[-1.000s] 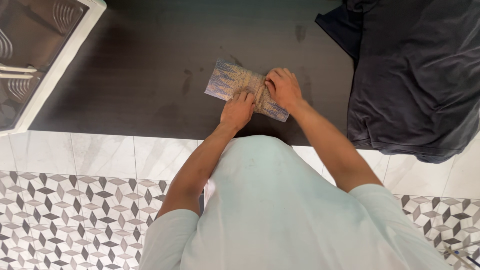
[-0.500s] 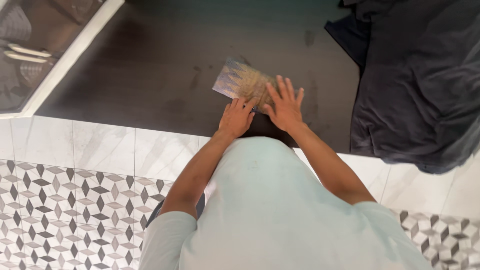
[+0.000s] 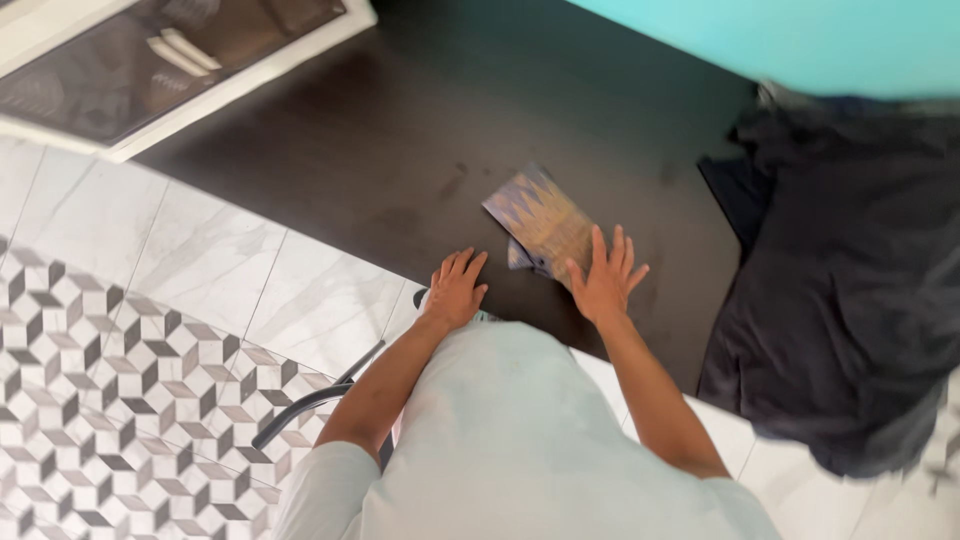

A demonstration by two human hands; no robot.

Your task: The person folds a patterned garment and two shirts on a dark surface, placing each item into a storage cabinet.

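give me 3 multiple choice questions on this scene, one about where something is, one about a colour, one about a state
1. Where does the dark garment lie?
A. at the dark table's right end, hanging over its edge
B. on the tiled floor at left
C. under the folded cloth

2. What colour is the wall strip at top right?
A. red
B. turquoise
C. black

3. How is the right hand?
A. clenched in a fist
B. lifted off, holding the cloth up
C. flat, fingers spread, on the patterned folded cloth

Answers: 1 A, the garment drapes past the table edge at right. 2 B, the strip is plainly turquoise. 3 C, its open palm rests on the cloth's near end, while the left hand lies flat on the table beside it.
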